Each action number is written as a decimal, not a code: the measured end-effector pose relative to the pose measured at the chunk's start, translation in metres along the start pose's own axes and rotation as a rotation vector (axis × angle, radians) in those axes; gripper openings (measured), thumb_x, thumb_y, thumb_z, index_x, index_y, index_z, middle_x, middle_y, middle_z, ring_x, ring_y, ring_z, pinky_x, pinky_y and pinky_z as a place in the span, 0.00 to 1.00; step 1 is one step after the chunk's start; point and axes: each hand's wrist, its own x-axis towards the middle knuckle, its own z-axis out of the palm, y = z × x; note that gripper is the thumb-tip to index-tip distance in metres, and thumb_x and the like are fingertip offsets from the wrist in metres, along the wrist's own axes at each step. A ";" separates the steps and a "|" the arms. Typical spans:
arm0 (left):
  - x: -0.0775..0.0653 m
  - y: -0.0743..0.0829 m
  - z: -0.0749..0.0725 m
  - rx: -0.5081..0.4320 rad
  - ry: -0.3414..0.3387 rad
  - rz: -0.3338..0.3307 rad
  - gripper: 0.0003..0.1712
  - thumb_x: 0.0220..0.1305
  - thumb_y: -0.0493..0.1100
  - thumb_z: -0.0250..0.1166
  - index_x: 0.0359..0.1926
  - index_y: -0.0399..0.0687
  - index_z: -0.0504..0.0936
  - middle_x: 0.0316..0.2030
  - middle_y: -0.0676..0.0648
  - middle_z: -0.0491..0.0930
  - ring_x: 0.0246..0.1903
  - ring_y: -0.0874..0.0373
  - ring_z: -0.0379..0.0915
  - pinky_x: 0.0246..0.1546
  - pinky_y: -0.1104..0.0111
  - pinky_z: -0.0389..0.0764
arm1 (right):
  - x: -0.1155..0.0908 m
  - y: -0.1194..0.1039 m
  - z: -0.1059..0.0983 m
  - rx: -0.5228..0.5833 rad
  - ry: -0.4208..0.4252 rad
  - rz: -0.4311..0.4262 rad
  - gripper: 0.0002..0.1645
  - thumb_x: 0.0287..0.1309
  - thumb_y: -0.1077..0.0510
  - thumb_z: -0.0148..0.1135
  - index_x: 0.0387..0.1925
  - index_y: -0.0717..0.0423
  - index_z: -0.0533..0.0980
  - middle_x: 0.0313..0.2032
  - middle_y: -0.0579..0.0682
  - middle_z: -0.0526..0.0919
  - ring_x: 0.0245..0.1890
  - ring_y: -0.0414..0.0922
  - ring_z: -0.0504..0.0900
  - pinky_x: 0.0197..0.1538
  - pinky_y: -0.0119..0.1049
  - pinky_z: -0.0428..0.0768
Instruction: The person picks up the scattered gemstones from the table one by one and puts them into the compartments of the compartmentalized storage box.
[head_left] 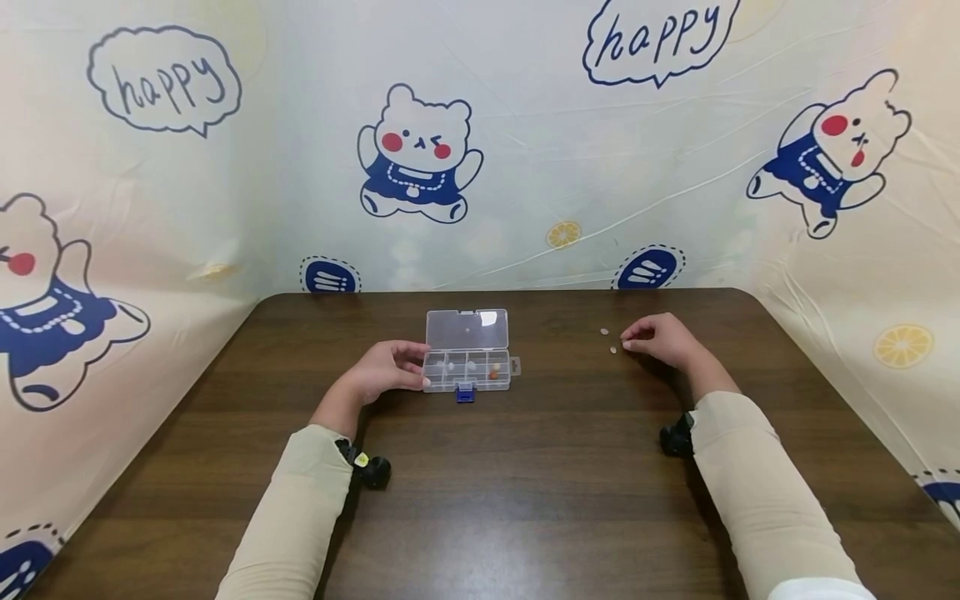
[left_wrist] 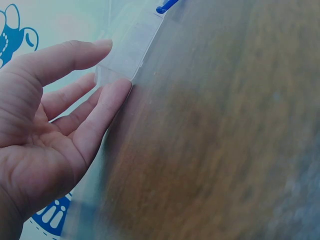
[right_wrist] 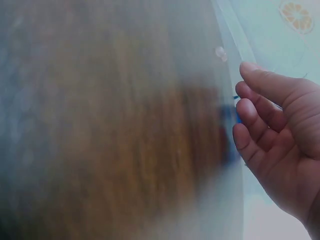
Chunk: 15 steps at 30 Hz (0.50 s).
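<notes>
Clear compartment box (head_left: 487,387) sits near the table's (head_left: 480,500) far edge, left of the midline; lid (head_left: 467,330) thrown back toward that edge, blue latch (head_left: 466,392) hanging on the near side. Pale bits (head_left: 471,367) inside, orange bits (head_left: 494,372) in the right-hand column.

Left hand (head_left: 378,368) holds the box's left end, thumb and fingers spread around it. Right hand (head_left: 667,340) is toward the table's far right corner, fingers curled, thumb and index tips close together; cannot tell whether they pinch anything. Just beside the tips, on the wood: a near pale piece (head_left: 613,350) and a far pale piece (head_left: 604,332).

Risks, as judged: pieces so small and thin may slip from the fingertips, or skid toward the far edge if nudged. A tug by the left hand could tip the light box and mix its compartments; a knock could drop the lid.

Writing: "happy" in two speech bubbles on the backdrop cloth (head_left: 525,167). Yellowish sticker (head_left: 362,459) at the left wrist, nothing legible. No brand or label readable on the box
</notes>
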 end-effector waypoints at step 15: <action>-0.001 -0.001 0.000 0.013 0.000 0.010 0.38 0.48 0.34 0.77 0.63 0.40 0.74 0.56 0.38 0.75 0.45 0.48 0.75 0.44 0.66 0.81 | -0.001 -0.027 0.000 0.021 0.003 -0.098 0.12 0.58 0.57 0.69 0.42 0.60 0.84 0.38 0.52 0.85 0.36 0.48 0.76 0.41 0.36 0.77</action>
